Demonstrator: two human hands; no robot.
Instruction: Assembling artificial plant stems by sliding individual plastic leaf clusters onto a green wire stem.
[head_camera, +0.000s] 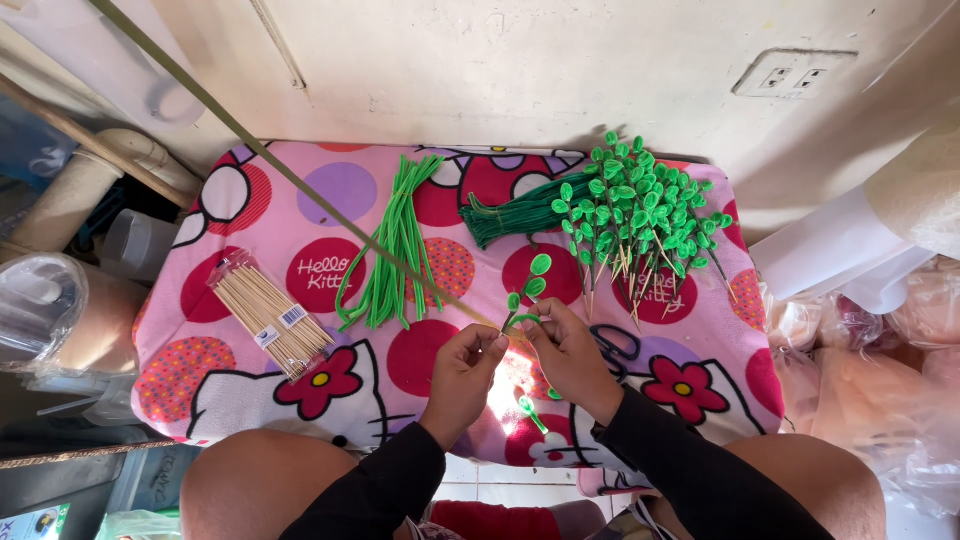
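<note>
- A green pipe-cleaner sprig (527, 290) with looped leaf tips is pinched between both hands just above the near middle of the surface (700, 350) — held upright, seemingly so its leaves stay free.
- The left hand (465, 365) has its grip closed on the stem's lower end; the right hand (565, 350) is closed on it just beside.
- Finished sprigs (640, 215) lie heaped at far right, straight green pipe cleaners (395, 250) to the left.
- A clear packet of wooden skewers (268, 315) with a small white label lies far left — within reach.
</note>
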